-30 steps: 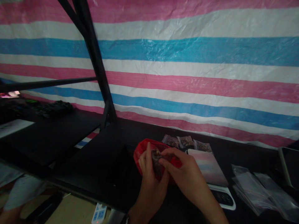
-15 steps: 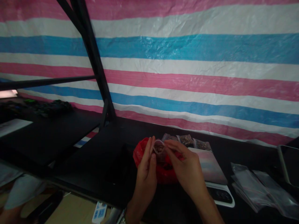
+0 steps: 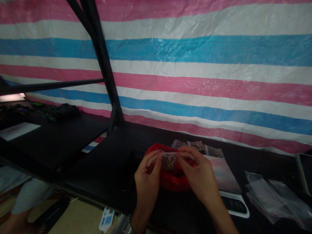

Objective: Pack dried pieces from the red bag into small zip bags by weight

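A small clear zip bag [image 3: 170, 162] with brownish bits in it hangs between my hands, its top edge stretched nearly flat. My left hand [image 3: 149, 174] pinches the left corner of that edge between thumb and fingers. On the right corner, my right hand [image 3: 198, 165] has the same kind of pinch. Under and behind the zip bag lies a red plastic bag [image 3: 174, 183], partly hidden by my hands; its contents are too dark to make out.
Several filled zip bags [image 3: 214, 151] lie behind a kitchen scale [image 3: 236, 204] with a silvery plate. Flat empty zip bags [image 3: 268, 198] are spread to the right, near a dark-screened device [image 3: 304, 172]. A black frame post [image 3: 107, 65] stands left. Someone's leg [image 3: 26, 198] shows lower left.
The zip bag's mouth was round and open; now its top edge is drawn flat. My left hand has turned from upright fingers to a pinch on the corner. The view has shifted slightly.
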A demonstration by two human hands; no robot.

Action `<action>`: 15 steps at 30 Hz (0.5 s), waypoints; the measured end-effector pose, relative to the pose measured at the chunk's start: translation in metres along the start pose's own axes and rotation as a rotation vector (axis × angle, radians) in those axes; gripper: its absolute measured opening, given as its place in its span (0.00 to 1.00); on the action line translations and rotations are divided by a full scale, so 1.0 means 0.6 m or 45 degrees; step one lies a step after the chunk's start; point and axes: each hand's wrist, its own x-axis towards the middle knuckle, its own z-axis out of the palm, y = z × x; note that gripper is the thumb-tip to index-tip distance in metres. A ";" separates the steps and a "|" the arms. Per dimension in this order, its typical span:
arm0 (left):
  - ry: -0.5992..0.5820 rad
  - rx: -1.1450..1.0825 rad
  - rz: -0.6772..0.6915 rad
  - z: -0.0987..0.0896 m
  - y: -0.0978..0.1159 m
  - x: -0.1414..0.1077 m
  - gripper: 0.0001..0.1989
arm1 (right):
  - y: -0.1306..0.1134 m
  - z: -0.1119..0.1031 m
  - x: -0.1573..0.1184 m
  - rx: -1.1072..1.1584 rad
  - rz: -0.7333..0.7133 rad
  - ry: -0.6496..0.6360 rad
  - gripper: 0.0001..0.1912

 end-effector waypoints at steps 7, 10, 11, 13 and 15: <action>-0.002 0.653 0.658 -0.020 -0.011 -0.004 0.07 | -0.013 -0.127 0.032 0.069 0.090 0.370 0.22; 0.025 0.913 0.762 -0.031 -0.017 0.002 0.07 | 0.005 -0.196 0.035 -0.053 0.249 0.364 0.24; 0.050 0.976 0.751 -0.034 -0.019 0.005 0.08 | 0.015 -0.214 0.035 -0.110 0.294 0.356 0.21; 0.100 1.057 0.698 -0.039 -0.024 0.009 0.11 | 0.038 -0.241 0.036 -0.250 0.392 0.312 0.16; 0.119 1.085 0.621 -0.040 -0.026 0.012 0.15 | 0.059 -0.256 0.039 -0.449 0.454 0.287 0.11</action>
